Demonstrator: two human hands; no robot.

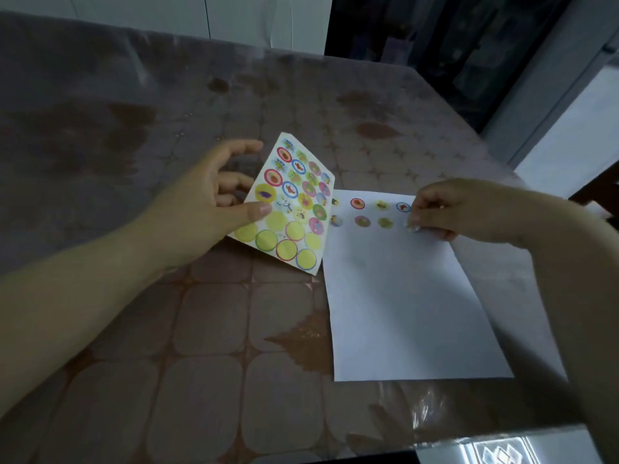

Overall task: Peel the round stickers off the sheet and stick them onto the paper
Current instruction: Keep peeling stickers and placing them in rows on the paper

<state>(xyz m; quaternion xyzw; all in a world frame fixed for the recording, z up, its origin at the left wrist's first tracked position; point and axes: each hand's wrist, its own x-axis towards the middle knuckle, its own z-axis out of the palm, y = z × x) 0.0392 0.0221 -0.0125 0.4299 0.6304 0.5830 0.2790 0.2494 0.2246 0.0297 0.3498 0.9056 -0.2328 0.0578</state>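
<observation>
The far half of the table lies open from left to right. Its near left part is open too, crossed only by the left forearm. At the centre the sticker sheet, pinched and tilted up by the left hand, stands as a barrier. Its right edge hangs over the far left corner of the paper. The right hand covers the paper's far right corner. Two rows of stickers fill the strip between them, and the paper's near stretch is blank.
</observation>
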